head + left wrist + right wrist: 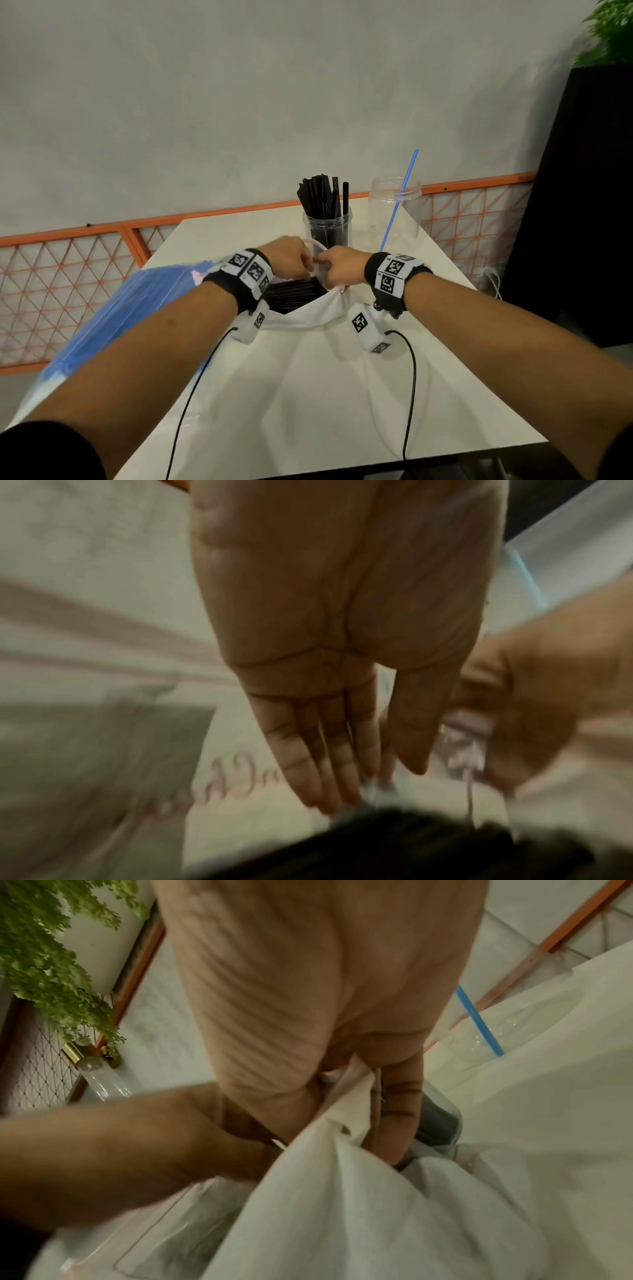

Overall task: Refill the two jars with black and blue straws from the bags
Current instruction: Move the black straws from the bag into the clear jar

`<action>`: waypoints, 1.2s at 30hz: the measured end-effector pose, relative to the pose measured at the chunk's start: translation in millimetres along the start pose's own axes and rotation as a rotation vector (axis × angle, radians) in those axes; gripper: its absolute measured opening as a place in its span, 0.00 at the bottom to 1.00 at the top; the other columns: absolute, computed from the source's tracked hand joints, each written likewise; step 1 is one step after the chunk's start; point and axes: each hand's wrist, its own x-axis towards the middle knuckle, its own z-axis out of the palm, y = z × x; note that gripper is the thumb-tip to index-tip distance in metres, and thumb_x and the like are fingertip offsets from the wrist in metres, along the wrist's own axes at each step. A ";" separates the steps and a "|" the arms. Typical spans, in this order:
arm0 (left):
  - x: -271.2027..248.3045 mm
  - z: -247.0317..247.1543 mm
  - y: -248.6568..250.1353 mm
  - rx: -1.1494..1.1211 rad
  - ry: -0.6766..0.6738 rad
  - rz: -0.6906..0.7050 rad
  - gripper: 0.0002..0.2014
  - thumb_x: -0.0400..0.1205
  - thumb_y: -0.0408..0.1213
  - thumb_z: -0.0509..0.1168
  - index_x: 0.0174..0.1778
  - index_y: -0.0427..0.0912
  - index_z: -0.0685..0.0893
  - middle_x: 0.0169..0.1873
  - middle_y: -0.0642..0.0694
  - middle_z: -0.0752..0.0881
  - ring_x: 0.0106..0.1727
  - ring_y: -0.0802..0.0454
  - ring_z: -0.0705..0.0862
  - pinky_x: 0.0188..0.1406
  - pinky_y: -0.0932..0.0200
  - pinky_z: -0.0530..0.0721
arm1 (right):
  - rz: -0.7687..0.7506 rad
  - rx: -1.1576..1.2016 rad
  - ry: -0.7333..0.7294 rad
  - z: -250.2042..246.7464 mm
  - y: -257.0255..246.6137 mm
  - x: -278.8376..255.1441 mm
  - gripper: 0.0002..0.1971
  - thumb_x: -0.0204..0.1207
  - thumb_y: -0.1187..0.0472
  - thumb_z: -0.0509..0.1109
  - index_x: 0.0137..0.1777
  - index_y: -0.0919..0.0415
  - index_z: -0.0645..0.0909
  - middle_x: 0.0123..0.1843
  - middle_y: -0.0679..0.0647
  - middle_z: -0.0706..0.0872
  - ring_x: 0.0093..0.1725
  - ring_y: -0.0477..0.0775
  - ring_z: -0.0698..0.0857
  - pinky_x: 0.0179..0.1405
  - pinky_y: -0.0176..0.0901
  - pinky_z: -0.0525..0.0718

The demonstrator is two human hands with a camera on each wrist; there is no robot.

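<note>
On the white table [325, 394], a jar packed with black straws [328, 228] stands beside a clear jar [394, 212] holding a single blue straw [399, 202]. In front of them lies a plastic bag [318, 311] with black straws [294, 294] showing at its mouth. My right hand [337, 269] pinches the bag's edge [377, 1218]. My left hand [294, 260] reaches to the mouth, its fingers [308, 764] straight above the black straws [394, 845]. A bag of blue straws [113, 315] lies at the table's left edge under my left forearm.
An orange railing with mesh [68, 274] runs behind and left of the table. A tall black planter [582, 205] with a green plant [609, 31] stands at the right. Black cables [191, 394] trail from the wrist cameras across the table.
</note>
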 end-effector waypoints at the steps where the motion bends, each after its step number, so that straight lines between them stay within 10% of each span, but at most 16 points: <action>1: 2.6 10.1 -1.2 0.067 0.004 -0.017 0.14 0.79 0.38 0.72 0.61 0.41 0.89 0.52 0.48 0.89 0.52 0.50 0.84 0.52 0.60 0.79 | -0.002 -0.020 0.006 0.6 -2.1 -1.0 0.25 0.74 0.73 0.66 0.73 0.64 0.73 0.65 0.64 0.80 0.57 0.65 0.85 0.54 0.59 0.88; 9: 19.5 41.7 -8.9 0.084 0.060 0.008 0.20 0.80 0.40 0.72 0.67 0.39 0.83 0.62 0.40 0.86 0.62 0.42 0.82 0.57 0.57 0.75 | -0.024 -0.077 0.110 -2.9 2.5 -5.5 0.34 0.74 0.70 0.68 0.80 0.57 0.64 0.74 0.57 0.75 0.68 0.55 0.77 0.54 0.34 0.76; 14: 21.4 43.5 -10.0 0.089 0.103 0.000 0.16 0.78 0.40 0.73 0.60 0.38 0.85 0.53 0.41 0.87 0.47 0.48 0.79 0.46 0.59 0.72 | -0.021 -0.051 0.102 -4.6 7.9 -3.0 0.35 0.74 0.70 0.68 0.81 0.54 0.63 0.75 0.56 0.74 0.68 0.55 0.77 0.52 0.35 0.75; 22: 13.3 50.0 -8.2 0.033 0.143 0.053 0.09 0.86 0.36 0.61 0.58 0.38 0.82 0.56 0.38 0.87 0.54 0.41 0.84 0.49 0.58 0.73 | 0.027 -0.016 0.091 -3.4 17.7 1.0 0.31 0.75 0.65 0.67 0.80 0.54 0.67 0.75 0.56 0.75 0.71 0.58 0.76 0.67 0.43 0.77; 28: 1.3 42.0 -23.6 -0.089 0.250 0.098 0.05 0.85 0.38 0.65 0.42 0.46 0.80 0.38 0.46 0.83 0.42 0.45 0.82 0.42 0.57 0.74 | 0.053 0.016 0.054 -1.4 15.9 0.5 0.24 0.75 0.71 0.62 0.71 0.59 0.77 0.64 0.61 0.82 0.57 0.63 0.85 0.51 0.57 0.89; 36: -19.9 1.5 -3.7 -0.787 0.546 0.189 0.16 0.80 0.46 0.73 0.31 0.46 0.77 0.20 0.51 0.79 0.21 0.57 0.77 0.25 0.64 0.80 | 0.107 0.098 -0.019 7.1 14.4 9.7 0.30 0.75 0.70 0.67 0.78 0.58 0.68 0.73 0.55 0.74 0.62 0.61 0.82 0.50 0.49 0.89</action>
